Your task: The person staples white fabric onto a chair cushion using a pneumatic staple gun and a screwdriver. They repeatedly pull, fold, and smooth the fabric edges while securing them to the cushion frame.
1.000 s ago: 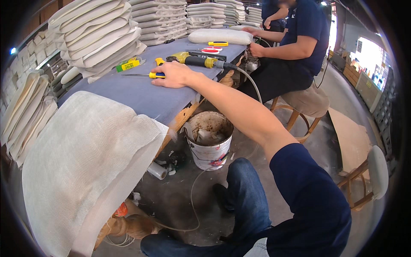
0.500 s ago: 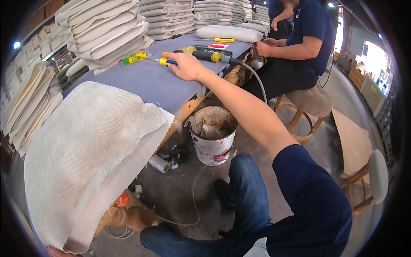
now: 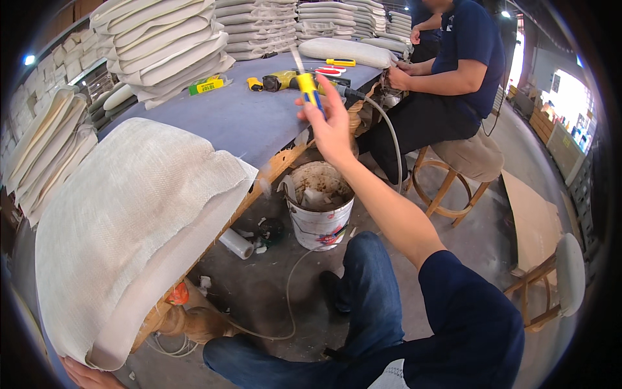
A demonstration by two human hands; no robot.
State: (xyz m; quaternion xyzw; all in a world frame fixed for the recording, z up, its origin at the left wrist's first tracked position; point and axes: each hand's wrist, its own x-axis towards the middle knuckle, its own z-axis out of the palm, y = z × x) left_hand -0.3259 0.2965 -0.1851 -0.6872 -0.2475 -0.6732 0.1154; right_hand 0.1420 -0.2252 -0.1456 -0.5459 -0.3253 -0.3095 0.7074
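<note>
The right grip [image 3: 332, 133] is raised with fingers closed, its bare forearm [image 3: 387, 206] stretched forward; the left grip [image 3: 91, 375] shows partly, low at the left.

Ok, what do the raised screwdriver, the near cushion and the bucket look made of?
Screwdriver: handle likely glossy plastic, going by its bright, smooth yellow and blue; the blurred shaft, pale and thin, may be metal.
Near cushion: matte, coarse woven fabric cover, from the visible weave and frayed edge threads; filling hidden.
Bucket: probably plastic, with a smooth printed white wall; painted metal is possible.

Overexposed opening [image 3: 565, 97] at right, dim floor [image 3: 259, 298], bent edges, black corners
</note>
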